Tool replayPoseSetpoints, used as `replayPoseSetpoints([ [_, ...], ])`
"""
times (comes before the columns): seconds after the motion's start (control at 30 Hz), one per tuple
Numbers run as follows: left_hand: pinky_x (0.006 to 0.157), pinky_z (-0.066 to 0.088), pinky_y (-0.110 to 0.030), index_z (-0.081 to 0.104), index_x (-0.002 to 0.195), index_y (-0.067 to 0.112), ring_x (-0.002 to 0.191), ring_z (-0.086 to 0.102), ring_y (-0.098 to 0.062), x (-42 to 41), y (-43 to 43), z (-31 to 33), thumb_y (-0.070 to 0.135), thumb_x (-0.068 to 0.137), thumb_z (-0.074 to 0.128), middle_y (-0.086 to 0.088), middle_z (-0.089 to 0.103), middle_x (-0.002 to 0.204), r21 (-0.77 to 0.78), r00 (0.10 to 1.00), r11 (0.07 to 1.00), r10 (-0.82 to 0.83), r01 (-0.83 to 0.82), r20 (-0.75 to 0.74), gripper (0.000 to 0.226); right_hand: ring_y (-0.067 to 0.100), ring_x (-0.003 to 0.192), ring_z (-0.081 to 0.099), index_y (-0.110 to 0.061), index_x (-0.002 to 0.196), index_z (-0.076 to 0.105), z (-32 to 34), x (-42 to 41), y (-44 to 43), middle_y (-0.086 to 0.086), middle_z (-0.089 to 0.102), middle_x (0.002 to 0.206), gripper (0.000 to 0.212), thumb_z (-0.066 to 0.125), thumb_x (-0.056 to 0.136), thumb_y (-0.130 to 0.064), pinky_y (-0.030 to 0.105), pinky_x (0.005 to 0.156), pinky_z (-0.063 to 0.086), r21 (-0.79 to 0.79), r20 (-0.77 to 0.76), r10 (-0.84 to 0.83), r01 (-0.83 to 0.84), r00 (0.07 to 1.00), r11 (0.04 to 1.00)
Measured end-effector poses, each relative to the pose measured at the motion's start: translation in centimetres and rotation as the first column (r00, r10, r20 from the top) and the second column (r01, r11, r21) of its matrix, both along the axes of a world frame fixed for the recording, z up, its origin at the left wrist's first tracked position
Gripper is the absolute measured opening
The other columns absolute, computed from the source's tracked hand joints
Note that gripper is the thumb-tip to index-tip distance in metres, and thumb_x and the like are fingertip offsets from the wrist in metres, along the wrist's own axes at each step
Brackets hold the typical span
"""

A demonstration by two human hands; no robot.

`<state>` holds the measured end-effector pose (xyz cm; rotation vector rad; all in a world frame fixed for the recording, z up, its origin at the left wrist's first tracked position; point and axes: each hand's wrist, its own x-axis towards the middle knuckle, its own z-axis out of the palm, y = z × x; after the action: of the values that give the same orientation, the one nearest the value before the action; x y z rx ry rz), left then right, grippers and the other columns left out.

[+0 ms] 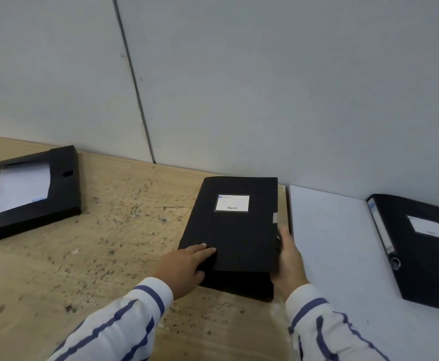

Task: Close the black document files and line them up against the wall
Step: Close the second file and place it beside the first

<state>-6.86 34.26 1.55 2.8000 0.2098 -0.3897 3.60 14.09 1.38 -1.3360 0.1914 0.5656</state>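
A brown wooden table (103, 230) fills the left and middle. It has many little dark spots and thin scratches. Just beside it on the right is a smooth white table (338, 256). At the far side stands a plain grey wall (265, 87) with one dark line (132, 74) running down it.

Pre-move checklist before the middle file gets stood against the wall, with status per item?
1. Middle file lid down: ok, cover lies flat, label up.
2. Both sides held: ok, left hand on its left edge, right hand against its right side.
3. Clasp fastened: cannot tell.
4. Wall space behind it free: ok, nothing between file and wall.
5. Left file closed: not ok, flap open, white paper showing.
6. Right file lined up: not ok, closed but flat and askew on the white surface.
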Motion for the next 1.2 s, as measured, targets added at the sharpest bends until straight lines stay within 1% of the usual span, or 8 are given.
replayPoseSetpoints([
  [0.07, 0.100, 0.047, -0.033, 0.020, 0.147, 0.043, 0.134, 0.044, -0.021, 0.5, -0.2, -0.1, 0.035, 0.091, 0.044, 0.012, 0.021, 0.159, 0.061, 0.996, 0.997, -0.053, 0.058, -0.076, 0.062, 0.025, 0.111, 0.062, -0.031, 0.118, 0.061, -0.3, 1.2, -1.1, 0.001, 0.069, 0.117, 0.039, 0.049, 0.089, -0.054, 0.048, 0.097, 0.050, -0.027, 0.021, 0.014, -0.014, 1.000, 1.000],
  [0.13, 0.105, 0.044, -0.036, 0.021, 0.148, 0.040, 0.134, 0.042, -0.023, 1.1, -0.2, -0.4, 0.042, 0.090, 0.046, 0.009, 0.023, 0.159, 0.119, 0.987, 0.986, -0.099, 0.114, -0.126, 0.062, 0.023, 0.123, 0.053, -0.032, 0.131, 0.049, -1.0, 1.8, -1.6, -0.004, 0.058, 0.131, 0.040, 0.051, 0.092, -0.041, 0.044, 0.102, 0.046, -0.262, 0.109, 0.131, -0.099, 0.985, 0.960],
  [0.3, 0.107, 0.037, -0.035, 0.035, 0.145, 0.030, 0.129, 0.041, -0.021, 2.0, 0.3, -1.2, 0.076, 0.080, 0.036, 0.004, 0.040, 0.148, 0.064, 0.994, 0.996, -0.050, 0.056, -0.093, 0.079, 0.025, 0.132, 0.041, -0.016, 0.142, 0.034, -2.8, 0.7, -0.9, 0.001, 0.041, 0.144, 0.052, 0.053, 0.094, -0.021, 0.038, 0.109, 0.038, -0.749, 0.168, 0.454, -0.186, 0.875, 0.636],
  [0.4, 0.110, 0.033, -0.037, 0.042, 0.142, 0.027, 0.131, 0.037, -0.024, 2.4, 0.9, -2.5, 0.056, 0.090, 0.045, 0.001, 0.038, 0.148, -0.032, 0.983, 0.984, 0.177, -0.176, 0.046, 0.060, 0.026, 0.142, 0.026, -0.014, 0.149, 0.015, -3.3, -0.1, -0.5, 0.003, 0.021, 0.156, 0.063, 0.049, 0.096, -0.021, 0.038, 0.115, 0.030, -0.789, 0.143, 0.488, -0.199, 0.861, 0.582],
  [0.47, 0.114, 0.030, -0.042, 0.036, 0.144, 0.030, 0.137, 0.032, -0.031, 2.6, 1.3, -3.2, 0.048, 0.089, 0.053, -0.006, 0.030, 0.153, -0.160, 0.941, 0.929, 0.339, -0.333, 0.009, 0.060, 0.027, 0.141, 0.028, -0.018, 0.150, 0.011, -3.7, -0.3, -0.5, 0.003, 0.022, 0.156, 0.065, 0.047, 0.097, -0.023, 0.038, 0.114, 0.032, -0.783, 0.129, 0.469, -0.200, 0.874, 0.589],
  [0.6, 0.105, 0.042, -0.043, 0.027, 0.146, 0.032, 0.127, 0.048, -0.030, 3.4, 1.7, -3.4, 0.041, 0.082, 0.066, -0.008, 0.044, 0.146, -0.428, 0.857, 0.756, 0.507, -0.496, -0.097, 0.075, 0.026, 0.139, 0.034, -0.028, 0.149, 0.010, -3.7, -0.3, -0.6, 0.000, 0.030, 0.154, 0.066, 0.048, 0.096, -0.024, 0.042, 0.112, 0.037, -0.733, 0.090, 0.414, -0.221, 0.906, 0.643],
  [0.77, 0.105, 0.041, -0.043, 0.028, 0.147, 0.027, 0.129, 0.047, -0.029, 4.2, -0.1, -3.3, 0.036, 0.084, 0.066, -0.006, 0.042, 0.149, -0.481, 0.829, 0.710, 0.555, -0.514, -0.067, 0.074, 0.026, 0.132, 0.043, -0.029, 0.149, 0.015, -2.7, 0.7, -2.1, 0.000, 0.040, 0.148, 0.064, 0.047, 0.096, -0.015, 0.038, 0.109, 0.040, -0.650, 0.081, 0.355, -0.221, 0.931, 0.727],
  [1.2, 0.106, 0.040, -0.038, 0.026, 0.148, 0.025, 0.129, 0.045, -0.029, 14.2, -15.0, -2.3, 0.031, 0.087, 0.061, -0.010, 0.041, 0.146, -0.583, 0.914, 0.735, 0.403, -0.346, -0.035, 0.070, 0.027, 0.125, 0.046, -0.024, 0.147, 0.024, -0.2, 8.2, -16.8, 0.005, 0.043, 0.145, 0.061, 0.044, 0.092, -0.007, 0.034, 0.104, 0.038, -0.701, 0.131, 0.111, 0.013, 0.985, 0.713],
])
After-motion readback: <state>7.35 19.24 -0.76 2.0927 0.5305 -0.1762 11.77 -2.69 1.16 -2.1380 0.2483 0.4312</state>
